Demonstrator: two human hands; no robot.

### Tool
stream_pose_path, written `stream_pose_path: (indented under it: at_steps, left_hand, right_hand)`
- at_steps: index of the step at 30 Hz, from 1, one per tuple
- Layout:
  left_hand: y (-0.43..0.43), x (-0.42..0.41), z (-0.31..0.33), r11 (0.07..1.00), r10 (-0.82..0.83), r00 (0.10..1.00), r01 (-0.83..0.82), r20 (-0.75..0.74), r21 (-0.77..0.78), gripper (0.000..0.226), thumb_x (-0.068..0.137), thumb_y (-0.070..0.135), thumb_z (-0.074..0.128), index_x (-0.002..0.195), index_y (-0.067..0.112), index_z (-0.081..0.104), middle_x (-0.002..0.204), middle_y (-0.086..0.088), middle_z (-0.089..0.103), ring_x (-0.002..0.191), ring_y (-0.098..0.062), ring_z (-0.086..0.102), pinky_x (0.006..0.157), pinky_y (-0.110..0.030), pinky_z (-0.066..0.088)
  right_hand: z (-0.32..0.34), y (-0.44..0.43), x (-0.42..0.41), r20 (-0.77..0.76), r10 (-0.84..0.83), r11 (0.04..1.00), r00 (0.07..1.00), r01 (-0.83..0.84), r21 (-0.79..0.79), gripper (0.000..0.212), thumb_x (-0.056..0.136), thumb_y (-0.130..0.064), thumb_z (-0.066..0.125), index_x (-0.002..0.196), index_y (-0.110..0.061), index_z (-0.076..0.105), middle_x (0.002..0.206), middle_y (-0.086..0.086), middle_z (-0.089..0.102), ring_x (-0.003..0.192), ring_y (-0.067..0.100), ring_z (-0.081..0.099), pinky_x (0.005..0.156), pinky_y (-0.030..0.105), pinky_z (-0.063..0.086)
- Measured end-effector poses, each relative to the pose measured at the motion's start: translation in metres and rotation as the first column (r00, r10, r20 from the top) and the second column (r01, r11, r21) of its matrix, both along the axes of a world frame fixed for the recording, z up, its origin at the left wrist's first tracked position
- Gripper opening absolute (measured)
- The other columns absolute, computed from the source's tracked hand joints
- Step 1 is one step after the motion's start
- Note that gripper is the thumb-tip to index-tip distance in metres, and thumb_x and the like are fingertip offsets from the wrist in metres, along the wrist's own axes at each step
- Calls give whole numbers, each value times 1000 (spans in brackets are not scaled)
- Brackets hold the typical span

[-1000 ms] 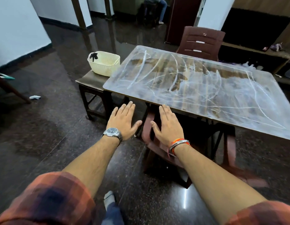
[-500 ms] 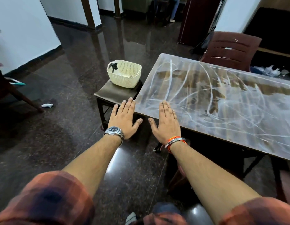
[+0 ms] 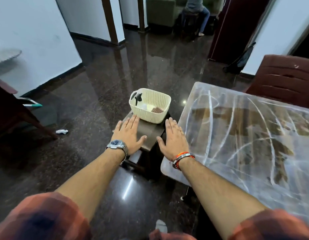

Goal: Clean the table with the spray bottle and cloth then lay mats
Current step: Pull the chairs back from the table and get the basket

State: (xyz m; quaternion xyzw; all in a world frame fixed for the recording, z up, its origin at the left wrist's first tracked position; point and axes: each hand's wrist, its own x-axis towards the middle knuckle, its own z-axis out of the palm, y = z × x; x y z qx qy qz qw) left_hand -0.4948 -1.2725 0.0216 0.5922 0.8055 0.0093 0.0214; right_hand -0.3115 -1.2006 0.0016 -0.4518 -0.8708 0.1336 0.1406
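The table (image 3: 250, 139) fills the right side, its top hazy with white streaks over wood grain. A cream plastic basket (image 3: 160, 116) stands on a dark stool (image 3: 146, 131) off the table's left end. A black spray trigger (image 3: 137, 97) sticks up at the basket's left rim, with pale cloth (image 3: 147, 106) and a brown patterned piece (image 3: 157, 110) inside. My left hand (image 3: 130, 133) and my right hand (image 3: 174, 137) are stretched out flat, palms down, fingers apart, just short of the basket and holding nothing.
A maroon plastic chair (image 3: 285, 78) stands behind the table. Dark glossy floor (image 3: 91, 108) surrounds the stool. A dark wooden furniture leg (image 3: 37, 125) and a small white object (image 3: 61, 131) are at the left. A person sits far off at the top.
The view has swung left and come closer, so the basket and stool now sit straight ahead. Both hands stay flat and empty, now nearly at the basket.
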Motion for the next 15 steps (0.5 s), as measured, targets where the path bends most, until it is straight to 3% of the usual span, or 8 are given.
stream_pose_path:
  at_steps: [5,9,15]
  left_hand:
    - [46,-46,-17,999,19,999,-16,50,-47,87,97,60,36,160,15,-2,168,2,-7,154,-16,4,124,-42,1]
    - [94,-87,-36,994,9,997,0,82,-109,88,96,61,37,160,13,-2,168,-1,-5,154,-18,6,124,-43,1]
    - [165,-156,-59,971,-146,988,154,58,-183,90,95,60,39,159,13,-2,168,-3,-2,154,-21,6,123,-45,3]
  right_hand:
    - [-9,51,-49,-40,-23,999,999,21,-49,74,94,-43,45,152,-10,13,161,8,10,148,20,7,120,36,7]
    - [-30,89,-83,-9,-73,995,997,72,-72,76,95,-44,43,153,-11,8,162,6,5,148,19,4,121,36,6]
    - [-52,139,-143,64,-197,971,978,204,-125,74,95,-44,43,153,-10,12,161,7,9,148,20,7,120,37,8]
